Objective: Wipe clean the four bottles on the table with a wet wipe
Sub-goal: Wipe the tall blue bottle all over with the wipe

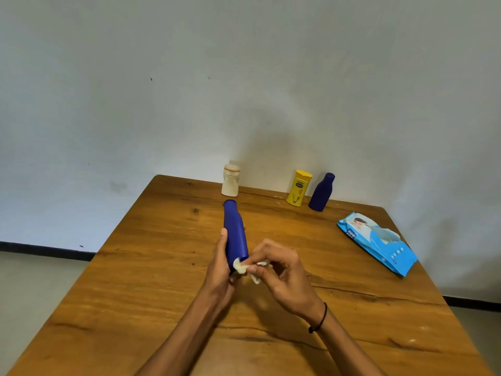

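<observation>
The left hand [221, 270] grips a tall dark blue bottle [235, 234] above the middle of the wooden surface [151, 267], its fingers curled round the lower part and the thumb lying up the bottle's left side. The bottle is matte, plain blue with no label showing on this side, slim, with a narrower capped neck; it tilts away from the person, cap end toward the far edge. The right hand [279, 272] pinches a small crumpled white wet wipe [244, 267] between thumb and forefinger and presses it against the near end of the bottle, next to the left hand; the other right fingers are loosely bent. A thin black band [321, 320] circles the right wrist.

Along the far edge of the surface, near the wall, three more bottles stand upright. A cream-white bottle [230, 180] with a rounded, tan-stained cap stands farthest left, just beyond the held bottle's cap. To the right stands a yellow bottle [298, 189] with a yellow cap and a small dark label too blurred to read. Just beside it is a second dark blue bottle [320, 193], shorter, with no label visible.

On the right side of the surface lies a light blue pack of wipes [378, 244], flat, printed with a picture of a baby and the white lettering "mee mee".
</observation>
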Demonstrator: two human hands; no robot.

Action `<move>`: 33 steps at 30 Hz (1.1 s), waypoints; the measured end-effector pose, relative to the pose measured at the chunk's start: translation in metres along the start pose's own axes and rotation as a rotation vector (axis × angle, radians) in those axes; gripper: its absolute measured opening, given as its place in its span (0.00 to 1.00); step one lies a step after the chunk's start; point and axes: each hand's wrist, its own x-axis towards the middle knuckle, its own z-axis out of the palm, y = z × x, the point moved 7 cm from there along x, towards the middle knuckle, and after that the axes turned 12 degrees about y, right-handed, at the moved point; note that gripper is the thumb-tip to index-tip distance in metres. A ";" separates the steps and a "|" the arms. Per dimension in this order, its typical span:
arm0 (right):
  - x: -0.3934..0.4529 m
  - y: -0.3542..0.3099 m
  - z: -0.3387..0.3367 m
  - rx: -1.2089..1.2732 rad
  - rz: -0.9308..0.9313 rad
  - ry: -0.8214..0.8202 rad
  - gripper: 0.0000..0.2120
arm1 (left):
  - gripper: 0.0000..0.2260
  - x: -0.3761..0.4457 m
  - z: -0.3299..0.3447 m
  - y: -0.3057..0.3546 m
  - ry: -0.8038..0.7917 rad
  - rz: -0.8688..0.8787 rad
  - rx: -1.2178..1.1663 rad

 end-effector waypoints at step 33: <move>0.002 -0.020 0.011 -0.428 -0.280 -0.103 0.06 | 0.26 -0.009 0.013 0.002 -0.063 0.014 -0.125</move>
